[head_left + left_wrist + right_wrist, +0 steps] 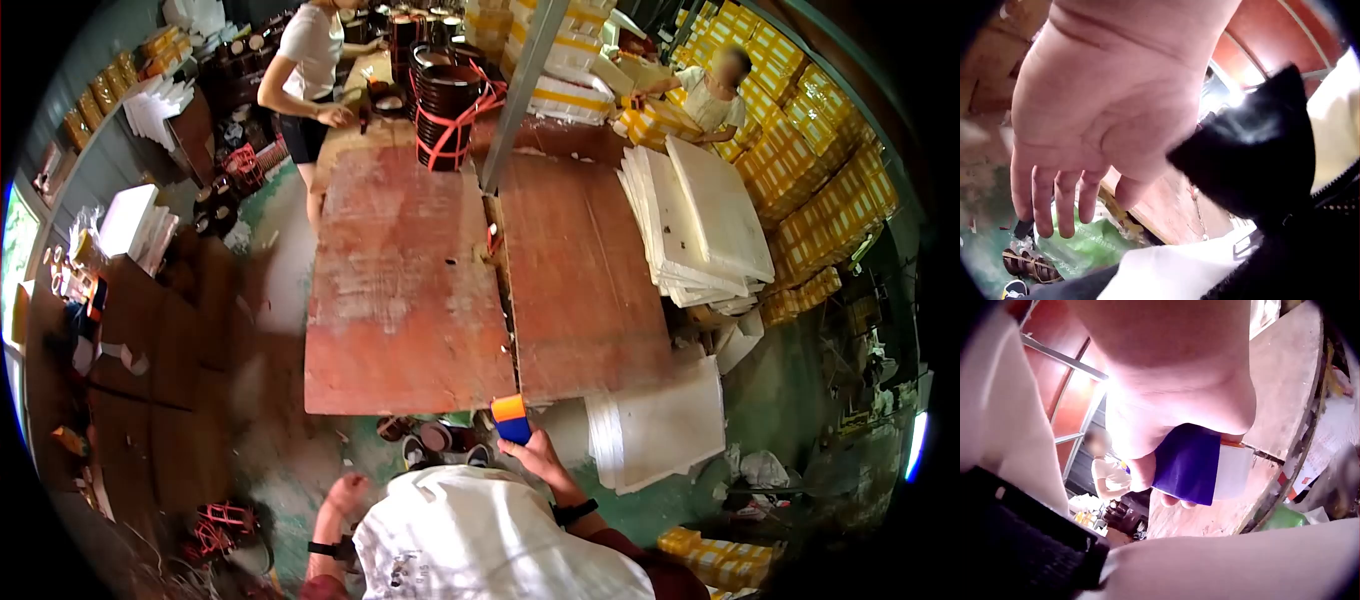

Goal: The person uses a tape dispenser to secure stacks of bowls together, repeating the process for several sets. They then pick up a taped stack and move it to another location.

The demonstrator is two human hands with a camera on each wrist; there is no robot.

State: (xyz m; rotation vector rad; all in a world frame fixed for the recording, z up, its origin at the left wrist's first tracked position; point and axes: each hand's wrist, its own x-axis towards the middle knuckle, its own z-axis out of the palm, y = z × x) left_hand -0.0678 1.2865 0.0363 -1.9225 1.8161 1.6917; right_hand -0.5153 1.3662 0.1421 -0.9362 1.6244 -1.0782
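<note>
My right hand (538, 458) grips a blue-and-orange tape dispenser (511, 420) just off the near edge of the red-brown table (410, 270). In the right wrist view the fingers wrap round the blue body of the tape dispenser (1188, 465), and a pale translucent part sticks out beyond it. My left hand (346, 494) hangs beside the white shirt, left of the body, holding nothing. The left wrist view shows the palm of the left hand (1110, 112), its fingers hanging loosely extended.
Stacked white foam sheets (700, 220) lie at the table's right, more foam sheets (665, 425) below. Dark buckets (445, 100) tied with red strap stand at the far end near a metal post (520, 90). One person (300, 70) stands far left, another (715, 95) far right by yellow-taped boxes (800, 150).
</note>
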